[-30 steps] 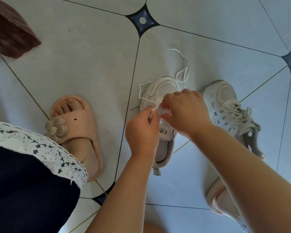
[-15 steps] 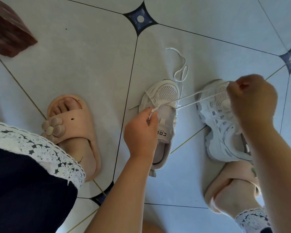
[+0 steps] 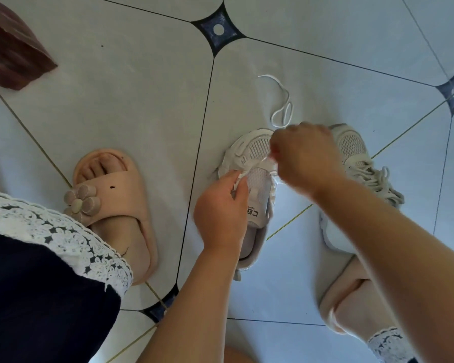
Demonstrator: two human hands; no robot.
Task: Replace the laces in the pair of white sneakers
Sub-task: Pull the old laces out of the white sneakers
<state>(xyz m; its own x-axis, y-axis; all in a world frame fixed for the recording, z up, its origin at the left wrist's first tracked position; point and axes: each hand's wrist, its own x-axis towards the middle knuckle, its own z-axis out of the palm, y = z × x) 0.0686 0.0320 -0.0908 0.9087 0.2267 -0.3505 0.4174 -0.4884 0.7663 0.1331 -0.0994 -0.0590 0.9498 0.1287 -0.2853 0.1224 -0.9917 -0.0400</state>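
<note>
Two white sneakers stand on the tiled floor. The left sneaker (image 3: 257, 150) is partly laced; its white lace (image 3: 282, 106) trails in a loop on the floor beyond the toe. My left hand (image 3: 220, 213) pinches the lace at the shoe's left eyelets. My right hand (image 3: 306, 155) is curled over the front of the same shoe and pinches the lace near the right eyelets. The right sneaker (image 3: 359, 158) is fully laced and stands behind my right forearm, partly hidden.
My feet in pink slippers flank the shoes: the left slipper (image 3: 116, 205) with a flower ornament, the right slipper (image 3: 336, 292) under my right arm. A dark red wooden corner (image 3: 8, 53) juts in at the top left. Lace-trimmed dark clothing (image 3: 37, 271) fills the lower left.
My right hand, which had pulled the lace taut out to the right, has come back to the left sneaker's front. My left hand stayed at the eyelets.
</note>
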